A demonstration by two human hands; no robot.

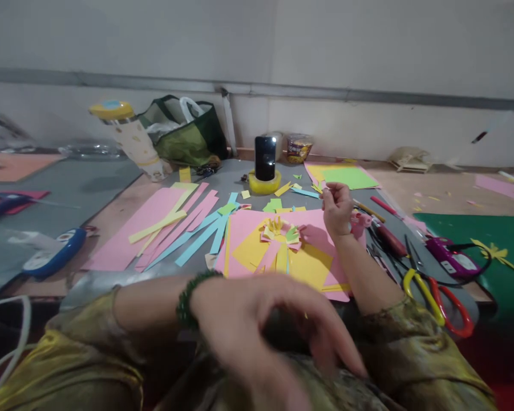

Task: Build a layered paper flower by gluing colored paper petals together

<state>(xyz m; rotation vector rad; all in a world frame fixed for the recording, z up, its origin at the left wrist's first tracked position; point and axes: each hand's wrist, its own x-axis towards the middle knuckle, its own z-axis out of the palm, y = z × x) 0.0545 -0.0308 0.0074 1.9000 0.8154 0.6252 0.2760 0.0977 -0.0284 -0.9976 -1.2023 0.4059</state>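
My left hand [257, 319], with a green bead bracelet [192, 299] at its wrist, is close to the camera and smeared by motion. Its thumb and fingers are spread apart with nothing between them. Over the back right of the paper stack, my right hand [339, 208] is closed in a pinch. Whatever is at its fingertips is too small to make out; yellow and pink paper lies just behind. Between the hands, a paper flower [281, 233] with a fringed yellow middle and pink petals rests on yellow sheets [316, 265] and a pink sheet [243, 225].
Paper strips [199, 240] lie at left beside a pink sheet [124, 234]. Scissors [432, 302], a purple device [453, 257] and several tools are at right. A phone [266, 157] stands in a tape roll [264, 182]. A bottle [132, 140] and bag [188, 137] stand behind.
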